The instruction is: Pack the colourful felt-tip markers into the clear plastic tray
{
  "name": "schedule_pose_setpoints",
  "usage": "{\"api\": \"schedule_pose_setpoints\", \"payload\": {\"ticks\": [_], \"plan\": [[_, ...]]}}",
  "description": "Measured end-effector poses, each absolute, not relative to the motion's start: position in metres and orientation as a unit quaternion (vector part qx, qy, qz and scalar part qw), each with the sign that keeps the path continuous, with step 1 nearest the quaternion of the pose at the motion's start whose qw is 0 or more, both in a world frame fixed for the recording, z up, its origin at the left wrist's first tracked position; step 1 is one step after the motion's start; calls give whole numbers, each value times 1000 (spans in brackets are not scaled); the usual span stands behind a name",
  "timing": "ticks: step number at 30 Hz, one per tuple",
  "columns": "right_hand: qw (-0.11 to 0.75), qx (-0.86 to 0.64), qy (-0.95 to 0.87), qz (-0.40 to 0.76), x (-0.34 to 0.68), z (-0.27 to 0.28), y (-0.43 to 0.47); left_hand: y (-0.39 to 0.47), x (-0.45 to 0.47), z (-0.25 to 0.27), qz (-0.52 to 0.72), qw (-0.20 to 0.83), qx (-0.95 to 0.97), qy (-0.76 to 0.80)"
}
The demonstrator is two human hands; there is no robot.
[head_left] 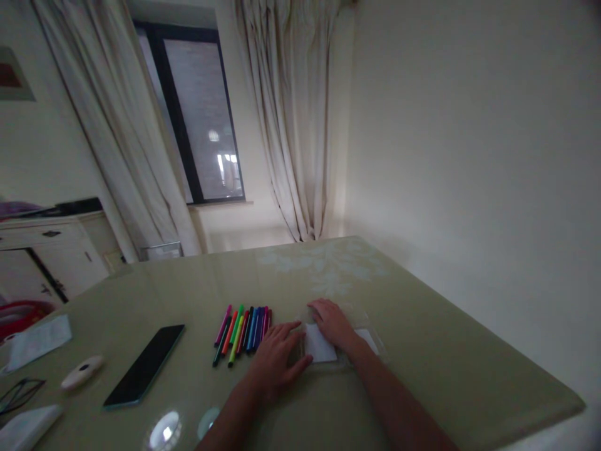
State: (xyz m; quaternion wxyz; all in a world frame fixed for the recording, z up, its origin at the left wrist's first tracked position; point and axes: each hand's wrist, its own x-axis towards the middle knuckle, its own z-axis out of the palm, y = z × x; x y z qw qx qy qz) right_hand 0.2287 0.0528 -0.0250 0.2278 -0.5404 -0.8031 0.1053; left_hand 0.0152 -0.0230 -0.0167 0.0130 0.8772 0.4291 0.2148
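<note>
1. Well, taking the white rectangular card (320,344) as our clock's centre, we see a row of slim, many-coloured cylindrical pens (241,333) at ten, partly hidden behind our left hand.
2. At nine lies a flat black phone-like slab (146,365) with a pale edge; farther out at nine, a smooth white oval device (82,373).
3. Between eight and nine we find dark thin-framed eyeglasses (21,394), with a white round-cornered block (30,427) nearer us and a crinkled whitish packet (41,341) beyond.
4. At eleven stands a dark-framed glass window (204,119), flanked by cream pleated fabric curtains (293,113); a plain pale wall (474,125) fills two o'clock.
5. Beneath everything, our glossy olive-green tabletop (451,376) carries a pale leafy pattern at twelve.
6. Our left hand (278,356), at nine, lies palm down, fingers apart, thumb reaching the card's near-left side.
7. Our right hand (332,322), at one, has its fingers outstretched and together over clear plastic (378,341); hand and forearm block part of the card.
</note>
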Motion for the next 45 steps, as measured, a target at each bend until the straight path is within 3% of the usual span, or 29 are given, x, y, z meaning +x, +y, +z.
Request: {"api": "schedule_pose_setpoints", "payload": {"ticks": [13,20,25,35,45], "plan": [[231,-556,-795,75,207,-10,34,-20,23,-20,228,11,883,411],[210,-570,-791,77,222,-14,40,-11,0,-29,221,-152,691,671],[178,-586,-788,62,228,-13,41,-10,-10,-28,103,-88,628,766],[147,-628,-763,35,243,-15,47,1,-47,-22,10,-19,710,704],[133,-676,-725,5,264,-29,57,9,-81,-30,119,-17,787,604]]}}
